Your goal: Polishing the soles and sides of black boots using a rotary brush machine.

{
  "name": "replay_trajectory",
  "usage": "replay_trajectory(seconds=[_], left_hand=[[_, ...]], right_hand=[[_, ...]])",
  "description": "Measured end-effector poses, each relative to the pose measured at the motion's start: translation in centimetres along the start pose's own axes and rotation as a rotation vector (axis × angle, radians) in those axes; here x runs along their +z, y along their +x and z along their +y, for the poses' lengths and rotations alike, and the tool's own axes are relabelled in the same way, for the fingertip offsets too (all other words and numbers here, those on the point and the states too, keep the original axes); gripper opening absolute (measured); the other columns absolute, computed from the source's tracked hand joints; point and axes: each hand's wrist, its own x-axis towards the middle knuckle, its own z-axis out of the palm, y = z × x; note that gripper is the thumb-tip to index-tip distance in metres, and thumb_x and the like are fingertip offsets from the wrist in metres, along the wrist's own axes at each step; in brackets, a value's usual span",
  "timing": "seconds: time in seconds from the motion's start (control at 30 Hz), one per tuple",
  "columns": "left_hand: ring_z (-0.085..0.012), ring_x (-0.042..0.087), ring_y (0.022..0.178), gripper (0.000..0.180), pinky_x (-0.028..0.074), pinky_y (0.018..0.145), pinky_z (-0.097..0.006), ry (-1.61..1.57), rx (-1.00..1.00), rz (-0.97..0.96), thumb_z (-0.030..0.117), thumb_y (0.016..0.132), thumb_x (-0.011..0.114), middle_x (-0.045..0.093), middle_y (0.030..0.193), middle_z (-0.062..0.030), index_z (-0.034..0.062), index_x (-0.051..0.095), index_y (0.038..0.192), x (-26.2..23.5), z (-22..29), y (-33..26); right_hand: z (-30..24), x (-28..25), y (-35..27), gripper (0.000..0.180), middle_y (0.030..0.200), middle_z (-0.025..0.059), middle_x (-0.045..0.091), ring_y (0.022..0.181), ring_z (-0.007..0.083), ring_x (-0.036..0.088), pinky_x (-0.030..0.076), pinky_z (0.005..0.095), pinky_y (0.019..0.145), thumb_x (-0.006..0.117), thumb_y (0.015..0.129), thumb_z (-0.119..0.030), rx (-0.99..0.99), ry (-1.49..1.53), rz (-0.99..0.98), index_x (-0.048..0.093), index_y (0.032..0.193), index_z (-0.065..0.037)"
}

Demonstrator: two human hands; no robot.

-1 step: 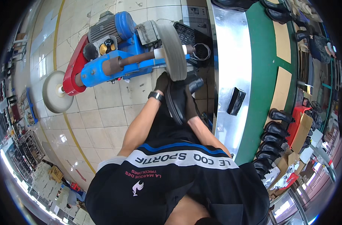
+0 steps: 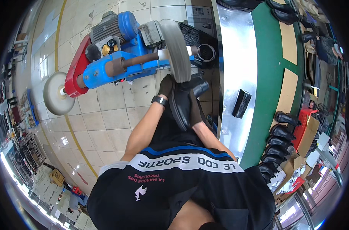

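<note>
A black shoe [image 2: 180, 107] is held between my hands, toe toward the grey buffing wheel [image 2: 176, 57]. The toe end meets the wheel's lower edge in the picture; I cannot tell whether they touch. My left hand [image 2: 165, 86], in a dark glove with a watch at the wrist, grips the shoe's left side near the toe. On the right side, my right hand [image 2: 196, 110], also dark-gloved, is closed round the shoe; most of its fingers are hidden. The wheel sits on the shaft of a blue machine [image 2: 101, 71], and its face looks smeared, as if spinning.
A pale round wheel [image 2: 58, 94] is at the machine's left end, beside a red belt guard [image 2: 75, 67]. Right of me runs a green bench [image 2: 264, 96] with a metal edge strip [image 2: 235, 57], a black block [image 2: 241, 103] and several black shoes [image 2: 280, 134]. A dark crate [image 2: 189, 33] stands behind the wheel.
The shoe and both hands have shifted very slightly, the shoe's heel a little nearer my body. Both hands keep their hold.
</note>
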Motion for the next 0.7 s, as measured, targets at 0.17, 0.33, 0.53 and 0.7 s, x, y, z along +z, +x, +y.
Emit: replay_trajectory(seconds=[0.17,0.33,0.53,0.7], left_hand=[[-0.0404,0.056,0.078,0.021,0.044,0.067,-0.046,0.078,-0.127,0.179,0.014,0.083,0.04,0.058,0.08,-0.0238,0.0004,0.056,0.087,-3.2,6.6,-3.6],[-0.04,0.055,0.08,0.02,0.043,0.069,-0.044,0.148,-0.107,0.386,0.006,0.083,0.037,0.057,0.082,-0.0249,-0.0025,0.054,0.084,-5.7,7.6,-6.1],[-0.0401,0.056,0.075,0.017,0.043,0.063,-0.044,0.207,-0.306,0.351,0.005,0.082,0.037,0.056,0.076,-0.0255,-0.0022,0.05,0.074,-6.6,5.7,-6.9],[-0.0388,0.055,0.071,0.023,0.043,0.063,-0.043,-0.033,-0.468,0.401,0.006,0.086,0.034,0.057,0.076,-0.0241,-0.0039,0.051,0.074,-6.8,4.9,-10.0]], right_hand=[[0.5,-0.9,-3.7,0.055,0.102,0.0081,0.057,0.089,0.0152,0.054,0.04,0.0268,0.083,0.055,0.082,-0.045,0.056,-0.058,-0.05,0.051,0.112,0.0],[-1.1,0.7,-5.4,0.051,0.105,0.0082,0.054,0.09,0.0145,0.054,0.041,0.0259,0.082,0.06,0.08,-0.032,-0.015,-0.418,-0.089,0.045,0.117,-0.001],[-2.9,2.5,-4.3,0.061,0.103,0.0097,0.054,0.093,0.0146,0.054,0.043,0.0254,0.081,0.068,0.074,-0.025,0.132,-0.44,-0.19,0.038,0.121,0.0],[-3.2,1.8,-5.8,0.092,0.112,0.018,0.05,0.1,0.0229,0.053,0.042,0.0313,0.086,0.072,0.069,-0.032,-0.024,-0.749,-0.281,0.017,0.134,0.003]])
